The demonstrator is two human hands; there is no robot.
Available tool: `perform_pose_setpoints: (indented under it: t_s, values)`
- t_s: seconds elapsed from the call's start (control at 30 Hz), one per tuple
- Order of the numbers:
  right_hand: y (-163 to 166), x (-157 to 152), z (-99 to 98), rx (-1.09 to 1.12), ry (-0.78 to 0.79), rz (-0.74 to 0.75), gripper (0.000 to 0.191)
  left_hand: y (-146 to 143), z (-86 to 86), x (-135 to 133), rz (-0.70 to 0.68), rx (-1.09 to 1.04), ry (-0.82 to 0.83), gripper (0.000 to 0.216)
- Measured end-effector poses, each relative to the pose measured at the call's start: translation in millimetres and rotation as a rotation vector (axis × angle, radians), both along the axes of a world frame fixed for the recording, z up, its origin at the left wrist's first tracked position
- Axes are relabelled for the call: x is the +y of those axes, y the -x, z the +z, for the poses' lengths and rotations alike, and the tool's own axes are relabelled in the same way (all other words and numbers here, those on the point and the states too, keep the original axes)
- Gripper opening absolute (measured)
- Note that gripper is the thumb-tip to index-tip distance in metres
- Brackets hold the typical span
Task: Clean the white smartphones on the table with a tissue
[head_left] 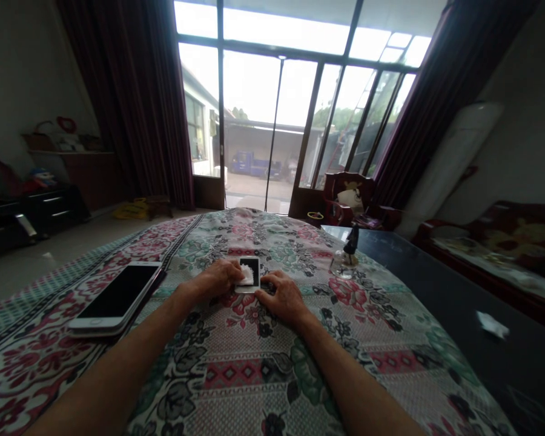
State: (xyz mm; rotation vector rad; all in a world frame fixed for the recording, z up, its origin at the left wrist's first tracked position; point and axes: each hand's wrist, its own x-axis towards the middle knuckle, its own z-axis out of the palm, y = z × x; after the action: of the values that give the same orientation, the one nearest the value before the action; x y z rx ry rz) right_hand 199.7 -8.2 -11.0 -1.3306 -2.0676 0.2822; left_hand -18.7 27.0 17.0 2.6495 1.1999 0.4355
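A small white-framed phone [255, 272] with a dark screen lies flat on the flowered tablecloth in front of me. My left hand [222, 277] pinches a white wipe [246, 276], folded or crumpled, and presses it on the left part of the screen. From the right side, my right hand [283, 294] grips the edge of the small phone, thumb at its lower corner. The lower left of the screen is hidden by the wipe and fingers. A larger white phone [118, 297] rests to the left of my left forearm, its screen dark.
A clear bottle with a black top [345, 261] stands right of my hands. The flowered tablecloth [236, 375] covers the table, with a dark tabletop [440, 303] beyond its right edge. On that lies a crumpled white tissue [493, 325]. Glass doors, chairs and curtains are behind.
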Motion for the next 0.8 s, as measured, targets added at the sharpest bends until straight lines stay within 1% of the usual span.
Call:
perform_pose_setpoints:
  t_s: [0.13, 0.23, 0.37, 0.47, 0.57, 0.67, 0.73, 0.8]
  values:
    - [-2, 0, -0.3, 0.0, -0.011, 0.034, 0.027, -11, 4.9, -10, -0.075, 0.075, 0.006, 0.029]
    - [-3, 0, -0.1, -0.005, -0.004, 0.041, 0.027, -15, 2.0, -9, -0.096, 0.062, -0.043, 0.03]
    - [-2, 1, -0.5, 0.0, -0.005, 0.037, 0.025, -2, -4.6, 1, 0.02, 0.025, -0.101, 0.026]
    - [-2, 2, -1.5, 0.0, -0.01, 0.039, 0.025, 4, -3.8, 2, 0.067, 0.038, -0.082, 0.023]
    - [-2, 2, -2.0, -0.002, -0.005, 0.034, 0.026, -7, 2.8, -8, 0.012, 0.073, -0.037, 0.021]
    - [-3, 1, -1.2, 0.0, -0.007, 0.042, 0.026, -19, 9.7, -16, -0.075, 0.111, -0.015, 0.026]
    - [-3, 0, -0.1, 0.002, -0.008, 0.048, 0.026, -17, 11.4, -16, -0.103, 0.094, 0.012, 0.031]
    - [-2, -1, 0.8, 0.004, -0.013, 0.05, 0.026, -7, 10.5, -11, -0.099, 0.05, 0.041, 0.03]
